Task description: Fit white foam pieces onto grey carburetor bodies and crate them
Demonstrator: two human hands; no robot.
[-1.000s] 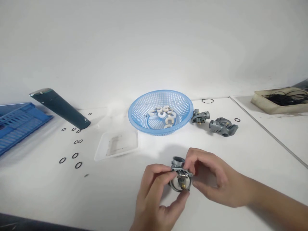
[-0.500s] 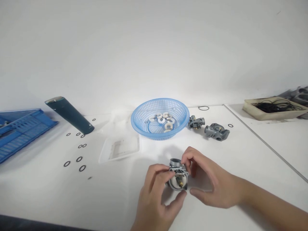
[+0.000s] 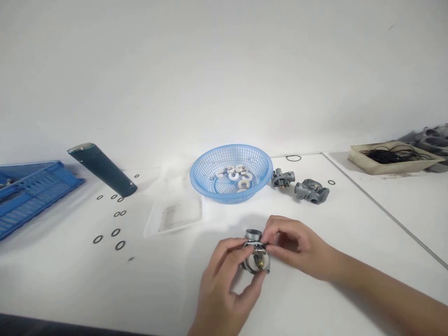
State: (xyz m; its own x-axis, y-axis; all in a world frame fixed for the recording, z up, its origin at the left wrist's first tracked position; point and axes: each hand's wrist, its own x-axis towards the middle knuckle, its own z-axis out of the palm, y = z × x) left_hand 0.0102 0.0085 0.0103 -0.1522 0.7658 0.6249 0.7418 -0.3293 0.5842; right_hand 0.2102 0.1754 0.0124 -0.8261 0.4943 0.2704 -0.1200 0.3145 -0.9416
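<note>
A grey metal carburetor (image 3: 253,235) with its bowl side uncovered is near the table's front, turned toward me. Inside its round opening are a white float (image 3: 252,262), a brass piece (image 3: 260,264) and a thin metal pin across the top. My left hand (image 3: 226,277) is closed around its left side, fingers on the upper rim and thumb at the lower right. My right hand (image 3: 303,245) pinches the upper right edge, thumb and forefinger together by the pin's end. Whether a small part is between those fingertips cannot be made out.
Behind stands a blue basket (image 3: 198,183) with several white floats. Two more carburetors (image 3: 283,178) lie to its right. A shallow clear tray (image 3: 152,226), several black rings (image 3: 120,245), a dark green tumbler (image 3: 105,170) and a blue crate (image 3: 38,193) are leftward. A cream tray (image 3: 380,168) holds black rings.
My right thumb has risen from below the carburetor to meet the forefinger at its upper right edge. The carburetor has tilted slightly; my left hand keeps its hold.
</note>
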